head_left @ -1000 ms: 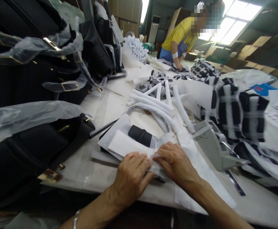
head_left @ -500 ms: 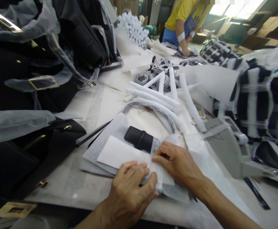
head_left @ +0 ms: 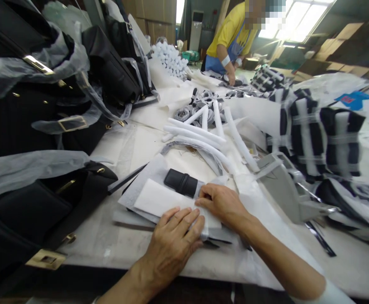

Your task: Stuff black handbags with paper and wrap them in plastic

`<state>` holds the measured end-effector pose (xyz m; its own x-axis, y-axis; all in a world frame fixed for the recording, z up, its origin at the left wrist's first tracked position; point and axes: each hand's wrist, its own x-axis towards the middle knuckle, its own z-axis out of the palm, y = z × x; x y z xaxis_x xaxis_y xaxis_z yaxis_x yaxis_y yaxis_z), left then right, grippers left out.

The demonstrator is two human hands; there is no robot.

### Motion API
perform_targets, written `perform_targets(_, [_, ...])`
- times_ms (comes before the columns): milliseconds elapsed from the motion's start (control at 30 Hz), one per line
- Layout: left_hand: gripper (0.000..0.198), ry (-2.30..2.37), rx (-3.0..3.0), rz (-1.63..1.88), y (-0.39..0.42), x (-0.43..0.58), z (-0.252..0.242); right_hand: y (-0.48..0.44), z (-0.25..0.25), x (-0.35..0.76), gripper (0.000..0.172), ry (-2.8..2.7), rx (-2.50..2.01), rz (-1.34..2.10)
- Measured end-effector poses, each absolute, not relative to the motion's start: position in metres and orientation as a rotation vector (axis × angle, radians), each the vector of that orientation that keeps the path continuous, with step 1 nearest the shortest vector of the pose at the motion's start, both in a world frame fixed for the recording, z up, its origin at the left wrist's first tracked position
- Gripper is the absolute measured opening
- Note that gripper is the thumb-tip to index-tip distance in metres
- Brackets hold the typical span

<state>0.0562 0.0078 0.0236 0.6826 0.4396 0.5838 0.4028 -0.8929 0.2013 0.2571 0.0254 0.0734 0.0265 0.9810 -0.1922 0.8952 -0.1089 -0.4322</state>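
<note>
My left hand (head_left: 178, 240) lies with its fingers stretched over a white padding sheet (head_left: 159, 200), pressing it down. My right hand (head_left: 220, 202) has its fingers bent and pinched together at the sheet's edge, on a strip of clear tape (head_left: 206, 230) that is mostly hidden by both hands. Beneath the padding is a flat stack with a greyish wrapping sheet (head_left: 152, 169) and dark edges. Just beyond the padding lies a short black strap piece with a loop (head_left: 180, 182), its right end wrapped in clear film close to my right fingertips.
Black bags (head_left: 22, 223) with gold hardware crowd the left. White foam tubes (head_left: 200, 133) lie ahead, before coiled wrapped straps (head_left: 184, 113). A grey tape dispenser (head_left: 279, 185) stands right, near wrapped black-and-white bundles (head_left: 307, 135). A co-worker in a yellow shirt (head_left: 228, 36) works at the back.
The view has shifted, showing more of the room. My left fingers have drawn closer together and lie flatter on the padding. My right hand stays pinched at its edge.
</note>
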Motion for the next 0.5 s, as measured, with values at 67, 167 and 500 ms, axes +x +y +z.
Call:
perform_targets(67, [0.029, 0.7, 2.846, 1.041, 0.008, 0.057, 0.024, 0.022, 0.079, 0.258, 0.011, -1.926, -2.095, 0.64])
perform_targets(167, [0.029, 0.689, 2.851, 1.048, 0.007, 0.056, 0.026, 0.006, 0.093, 0.255, 0.011, -1.864, -1.957, 0.453])
perform_targets(500, [0.038, 0.664, 2.809, 0.991, 0.003, 0.056, 0.026, -0.044, 0.027, 0.237, 0.046, -1.954, -1.931, -0.129])
